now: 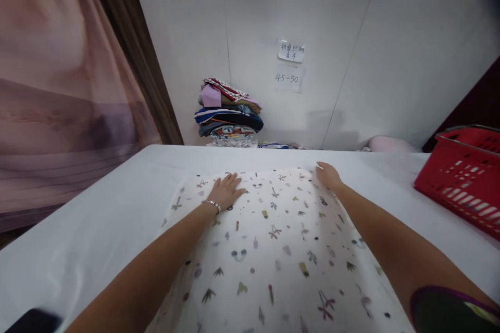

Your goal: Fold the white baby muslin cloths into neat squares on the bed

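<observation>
A white cloth [281, 239] printed with small plants, rainbows and other motifs is spread over the white-covered table, reaching down out of view at the bottom. My left hand [226, 191] lies palm down on its far left part, fingers spread, with a bracelet [214, 206] on the wrist. At the far right corner of the fabric is my right hand [328, 176], its fingers closed together on the edge. The fingertips there are small and partly hidden.
A red plastic basket [461, 166] stands on the table [117, 208] at the right. Behind the far edge rises a stack of folded fabrics [230, 109] against the wall. Handwritten paper signs [289, 79] hang there. A pink curtain [58, 88] hangs at the left.
</observation>
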Motion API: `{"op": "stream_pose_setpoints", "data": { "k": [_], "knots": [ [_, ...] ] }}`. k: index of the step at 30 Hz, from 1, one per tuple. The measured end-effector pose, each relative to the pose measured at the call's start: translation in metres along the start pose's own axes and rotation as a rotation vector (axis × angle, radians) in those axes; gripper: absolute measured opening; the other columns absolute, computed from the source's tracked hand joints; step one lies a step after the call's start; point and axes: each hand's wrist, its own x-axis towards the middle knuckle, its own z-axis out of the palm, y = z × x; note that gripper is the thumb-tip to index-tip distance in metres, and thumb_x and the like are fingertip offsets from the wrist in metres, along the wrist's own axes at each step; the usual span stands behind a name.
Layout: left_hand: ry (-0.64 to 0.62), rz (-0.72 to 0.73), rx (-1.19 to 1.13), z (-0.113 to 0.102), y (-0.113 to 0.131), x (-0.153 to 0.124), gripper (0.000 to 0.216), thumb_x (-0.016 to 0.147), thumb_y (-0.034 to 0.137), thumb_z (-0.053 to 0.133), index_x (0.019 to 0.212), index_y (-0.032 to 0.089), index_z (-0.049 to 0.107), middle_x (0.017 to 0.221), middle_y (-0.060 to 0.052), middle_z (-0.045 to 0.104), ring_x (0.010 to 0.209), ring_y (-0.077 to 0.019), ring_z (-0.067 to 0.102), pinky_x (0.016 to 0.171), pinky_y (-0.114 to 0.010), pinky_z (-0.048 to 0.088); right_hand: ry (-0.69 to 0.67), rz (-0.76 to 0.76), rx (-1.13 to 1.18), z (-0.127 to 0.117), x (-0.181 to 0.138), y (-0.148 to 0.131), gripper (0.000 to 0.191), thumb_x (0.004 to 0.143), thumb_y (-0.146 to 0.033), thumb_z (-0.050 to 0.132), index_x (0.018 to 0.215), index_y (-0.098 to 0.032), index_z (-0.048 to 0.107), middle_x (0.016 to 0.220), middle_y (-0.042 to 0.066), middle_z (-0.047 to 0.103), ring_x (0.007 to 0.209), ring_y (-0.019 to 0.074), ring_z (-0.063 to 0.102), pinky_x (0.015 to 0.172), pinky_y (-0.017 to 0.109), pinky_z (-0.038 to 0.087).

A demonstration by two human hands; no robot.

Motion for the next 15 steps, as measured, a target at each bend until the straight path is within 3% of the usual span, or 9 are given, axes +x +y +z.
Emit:
{"op": "stream_pose_setpoints", "data": {
  "k": [3, 6, 10, 15],
  "knots": [
    [-0.055, -0.038, -0.015, 0.000, 0.001, 0.003, 0.060, 0.088, 0.057, 0.021, 0.136, 0.024, 0.035, 0.148, -0.003, 0.020, 0.136, -0.0234, 0.015, 0.107, -0.049, 0.014, -0.037, 0.087, 0.031, -0.010, 0.000, 0.022, 0.039, 0.089, -0.027, 0.032, 0.108, -0.013, 0.064, 0.103, 0.009, 0.066, 0.091, 0.0197, 0.061, 0.076, 0.025, 0.043],
    [-0.056, -0.044, -0.006, -0.001, 0.001, 0.005, 0.061, 0.088, 0.058, 0.020, 0.137, 0.024, 0.033, 0.148, -0.003, 0.019, 0.136, -0.0226, 0.013, 0.107, -0.049, 0.013, -0.098, 0.104, 0.062, -0.011, 0.002, 0.026, 0.034, 0.087, -0.033, 0.040, 0.095, -0.016, 0.068, 0.092, 0.005, 0.069, 0.082, 0.0170, 0.062, 0.068, 0.021, 0.043],
    [-0.048, -0.042, 0.002, -0.001, 0.001, 0.004, 0.062, 0.087, 0.058, 0.020, 0.138, 0.025, 0.032, 0.148, -0.004, 0.019, 0.136, -0.0226, 0.014, 0.107, -0.048, 0.012, -0.174, 0.131, 0.048, -0.005, 0.009, 0.013, 0.031, 0.079, -0.041, 0.054, 0.082, -0.015, 0.069, 0.090, 0.010, 0.068, 0.083, 0.0210, 0.062, 0.066, 0.024, 0.043],
    [-0.033, -0.039, 0.009, 0.000, 0.002, 0.003, 0.061, 0.087, 0.058, 0.020, 0.137, 0.026, 0.034, 0.148, -0.004, 0.021, 0.136, -0.0227, 0.016, 0.107, -0.048, 0.014, -0.186, 0.176, 0.022, -0.001, 0.011, 0.001, 0.026, 0.072, -0.034, 0.064, 0.087, -0.013, 0.066, 0.098, 0.014, 0.065, 0.090, 0.0235, 0.060, 0.066, 0.025, 0.042]
  ]
}}
